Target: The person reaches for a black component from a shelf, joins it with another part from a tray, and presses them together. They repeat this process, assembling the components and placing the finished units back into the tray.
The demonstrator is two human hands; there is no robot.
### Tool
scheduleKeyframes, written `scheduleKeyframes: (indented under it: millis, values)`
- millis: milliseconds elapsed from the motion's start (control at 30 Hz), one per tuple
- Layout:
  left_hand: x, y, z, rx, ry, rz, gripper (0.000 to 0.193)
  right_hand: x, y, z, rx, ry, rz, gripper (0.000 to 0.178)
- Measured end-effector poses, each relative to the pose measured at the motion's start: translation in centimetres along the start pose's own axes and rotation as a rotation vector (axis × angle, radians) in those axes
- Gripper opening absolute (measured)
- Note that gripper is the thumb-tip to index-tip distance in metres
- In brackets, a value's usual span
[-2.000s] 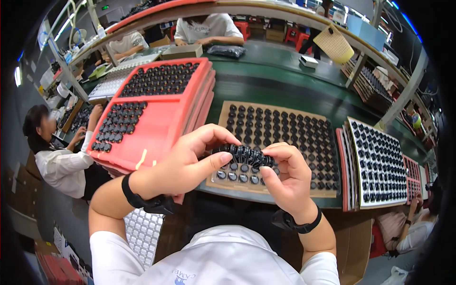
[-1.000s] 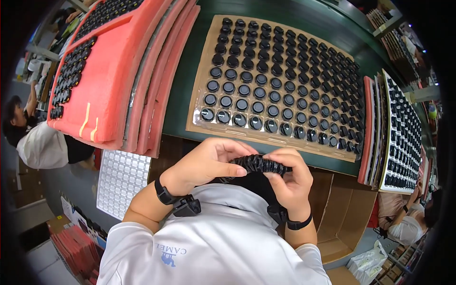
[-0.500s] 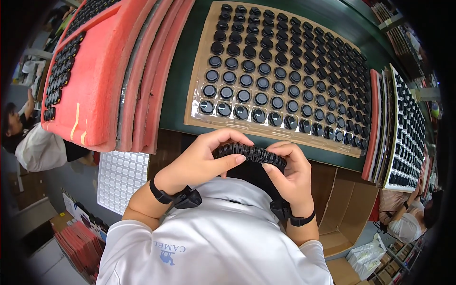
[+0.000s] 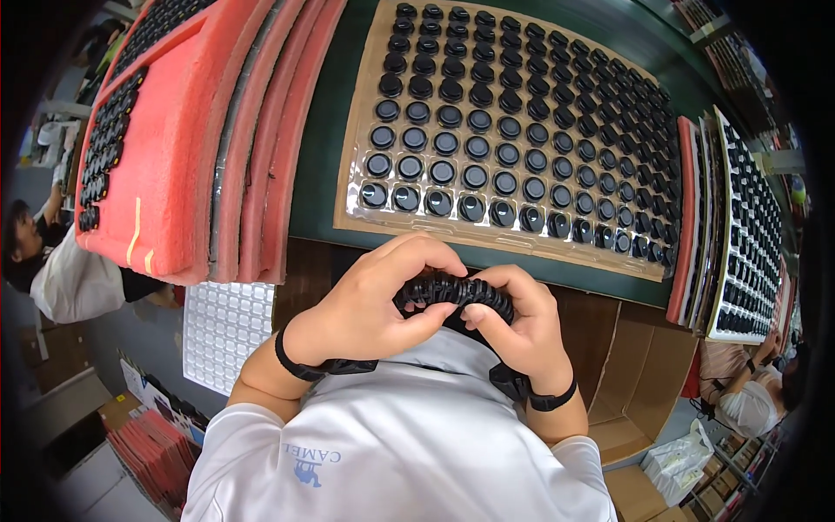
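Note:
Between my hands is a curved row of black disc-shaped parts (image 4: 432, 290), pressed face to face just in front of my shirt. My left hand (image 4: 374, 300) wraps the left end, its thumb along the near side and the fingers over the far side. The right end is gripped by my right hand (image 4: 519, 317), thumb and index finger near the middle of the row. Just beyond my hands lies a clear blister tray (image 4: 531, 237) on brown board, filled with rows of black round parts (image 4: 444, 171). The fingers partly hide the held row.
Red foam trays (image 4: 187, 174) are stacked at left, with black parts on top. At right stand more stacked trays (image 4: 739, 226). The tray rests on a dark green table (image 4: 317, 200). A white blister tray (image 4: 228, 335) and an open cardboard box (image 4: 639, 374) are below. Another person (image 4: 78, 270) is at far left.
My two hands have drawn closer together along the row. The right thumb and index finger have shifted left, and the row is more tightly enclosed.

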State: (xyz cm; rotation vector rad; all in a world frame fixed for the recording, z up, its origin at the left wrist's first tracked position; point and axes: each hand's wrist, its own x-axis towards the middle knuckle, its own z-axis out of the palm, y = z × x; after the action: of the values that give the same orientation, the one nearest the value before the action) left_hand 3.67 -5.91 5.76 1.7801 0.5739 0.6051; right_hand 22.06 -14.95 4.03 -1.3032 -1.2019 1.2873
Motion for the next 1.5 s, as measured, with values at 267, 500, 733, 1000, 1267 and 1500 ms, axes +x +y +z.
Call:
scheduleKeyframes:
  millis: [267, 500, 733, 1000, 1267, 1500]
  values:
    - [0.7, 0.2, 0.9, -0.023, 0.005, -0.021, 0.029, 0.0, -0.2, -0.6, -0.145, 0.044, -0.162, 0.021]
    - [0.6, 0.7, 1.2, -0.063, -0.065, -0.058, 0.027, -0.1, 1.1, -0.8, -0.384, 0.136, -0.505, 0.03]
    - [0.1, 1.2, 0.7, -0.359, -0.079, -0.267, 0.022, 0.0, 0.5, -0.6, -0.777, 0.192, -0.78, 0.038]
    - [-0.3, 1.0, 0.7, -0.467, -0.182, -0.354, 0.028, 0.0, 0.8, 0.3, -0.749, 0.2, -0.787, 0.037]
    - [-1.0, -0.2, 0.9, -0.161, -0.112, -0.078, 0.037, 0.9, 1.7, 0.6, -0.51, 0.216, -0.805, 0.037]
    - [-0.8, -1.2, 0.6, -0.076, -0.097, 0.069, 0.039, 0.7, 1.5, 0.2, -0.372, 0.106, -0.654, 0.037]
